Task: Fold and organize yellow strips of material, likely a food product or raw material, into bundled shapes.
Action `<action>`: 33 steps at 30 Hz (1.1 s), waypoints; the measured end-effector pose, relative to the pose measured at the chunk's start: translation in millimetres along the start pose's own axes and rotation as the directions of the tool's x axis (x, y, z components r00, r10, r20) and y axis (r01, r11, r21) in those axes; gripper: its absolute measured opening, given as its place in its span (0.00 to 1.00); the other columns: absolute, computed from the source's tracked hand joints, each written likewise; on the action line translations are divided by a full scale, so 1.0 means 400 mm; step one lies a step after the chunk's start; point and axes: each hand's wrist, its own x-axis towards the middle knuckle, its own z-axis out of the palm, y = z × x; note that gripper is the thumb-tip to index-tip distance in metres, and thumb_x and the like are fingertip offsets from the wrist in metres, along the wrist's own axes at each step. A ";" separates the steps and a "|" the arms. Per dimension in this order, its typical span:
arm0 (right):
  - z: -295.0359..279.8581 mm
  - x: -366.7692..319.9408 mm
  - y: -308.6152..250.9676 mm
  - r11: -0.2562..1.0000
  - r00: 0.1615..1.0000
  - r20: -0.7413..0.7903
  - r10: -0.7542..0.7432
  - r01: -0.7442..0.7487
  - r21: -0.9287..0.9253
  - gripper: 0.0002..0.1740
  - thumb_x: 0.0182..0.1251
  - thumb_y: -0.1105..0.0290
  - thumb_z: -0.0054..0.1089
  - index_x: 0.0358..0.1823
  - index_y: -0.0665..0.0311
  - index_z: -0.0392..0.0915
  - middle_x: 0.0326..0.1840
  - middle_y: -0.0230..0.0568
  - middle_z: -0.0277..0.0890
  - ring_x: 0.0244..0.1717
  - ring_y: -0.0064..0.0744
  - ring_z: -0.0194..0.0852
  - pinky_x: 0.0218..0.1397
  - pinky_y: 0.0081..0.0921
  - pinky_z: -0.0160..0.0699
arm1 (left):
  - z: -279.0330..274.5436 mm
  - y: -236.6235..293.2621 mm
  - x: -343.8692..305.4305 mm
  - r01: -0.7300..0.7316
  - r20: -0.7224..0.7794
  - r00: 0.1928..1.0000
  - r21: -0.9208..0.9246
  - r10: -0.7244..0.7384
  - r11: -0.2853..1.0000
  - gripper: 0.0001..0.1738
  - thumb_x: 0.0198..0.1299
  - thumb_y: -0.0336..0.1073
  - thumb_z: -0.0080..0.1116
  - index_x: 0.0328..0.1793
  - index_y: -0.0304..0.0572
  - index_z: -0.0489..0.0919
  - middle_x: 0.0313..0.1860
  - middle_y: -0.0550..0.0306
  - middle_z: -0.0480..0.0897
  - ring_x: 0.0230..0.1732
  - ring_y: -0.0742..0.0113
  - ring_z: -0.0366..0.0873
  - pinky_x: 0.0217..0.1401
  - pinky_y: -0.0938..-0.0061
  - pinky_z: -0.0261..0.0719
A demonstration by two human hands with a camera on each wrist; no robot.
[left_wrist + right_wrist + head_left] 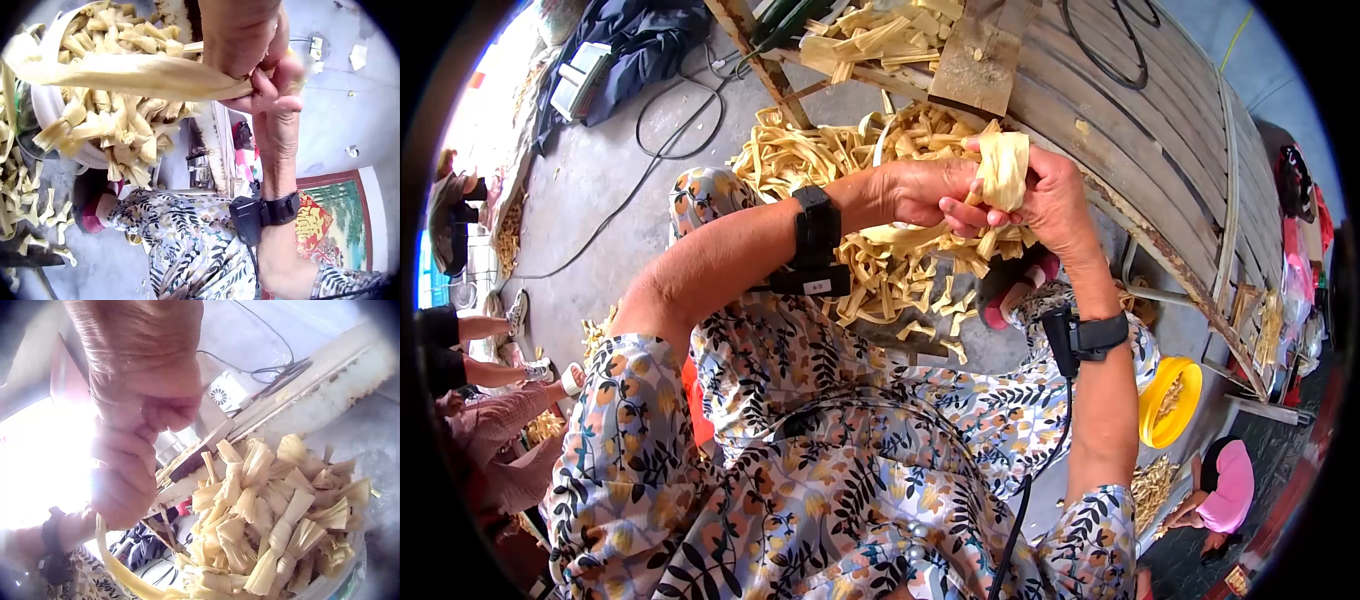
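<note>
My left hand (930, 190) and right hand (1055, 195) meet in front of me over a heap of pale yellow knots. Between them a pale yellow tofu skin strip (1005, 172) is looped around my right fingers. The left fingers pinch it beside the loop. A long flat length of the strip (125, 76) stretches sideways from the hands in the left wrist view. In the right wrist view, a narrow strip end (112, 559) hangs below my left hand. Finished-looking knots (269, 519) fill a white tub (45, 106) underneath.
Loose strips (785, 155) lie heaped to the left of the knots. A slatted wooden bench (1120, 110) with a rusty frame stands ahead and to the right. At right is a yellow tub (1150, 415); a person in pink (1230, 485) bends beyond it. Cable (662, 155) crosses the floor.
</note>
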 end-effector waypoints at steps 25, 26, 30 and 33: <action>0.039 0.033 0.061 0.898 0.891 -0.339 -0.301 0.146 -0.415 0.07 0.48 0.80 0.58 0.31 0.68 0.79 0.42 0.34 0.76 0.37 0.21 0.73 0.37 0.17 0.71 | 0.049 0.050 0.028 0.210 -0.134 0.713 0.977 0.688 -0.027 0.14 0.60 0.36 0.47 0.45 0.35 0.62 0.22 0.49 0.78 0.20 0.66 0.79 0.19 0.75 0.73; 0.039 0.032 0.049 0.821 0.864 -0.312 -0.395 0.181 -0.541 0.07 0.48 0.81 0.57 0.31 0.67 0.80 0.43 0.33 0.76 0.40 0.21 0.72 0.39 0.17 0.70 | 0.043 0.050 0.029 0.217 -0.140 0.699 0.976 0.701 -0.022 0.12 0.59 0.34 0.46 0.45 0.34 0.63 0.22 0.49 0.78 0.20 0.66 0.78 0.18 0.74 0.73; 0.014 0.028 0.009 0.953 0.851 -0.430 -0.301 0.287 -0.099 0.05 0.50 0.80 0.57 0.30 0.69 0.79 0.45 0.38 0.74 0.44 0.24 0.70 0.47 0.19 0.70 | 0.051 0.085 0.008 -0.006 -0.546 0.701 0.639 0.459 0.769 0.12 0.60 0.34 0.45 0.46 0.35 0.68 0.24 0.56 0.74 0.20 0.75 0.71 0.21 0.85 0.70; -0.021 0.033 0.008 0.935 0.914 -0.405 -0.031 0.170 0.311 0.07 0.53 0.78 0.58 0.34 0.71 0.79 0.43 0.39 0.74 0.41 0.21 0.70 0.46 0.18 0.71 | 0.062 0.078 0.017 -0.137 -0.503 0.739 0.538 0.448 0.832 0.14 0.62 0.40 0.49 0.45 0.36 0.70 0.27 0.64 0.71 0.27 0.80 0.70 0.27 0.88 0.68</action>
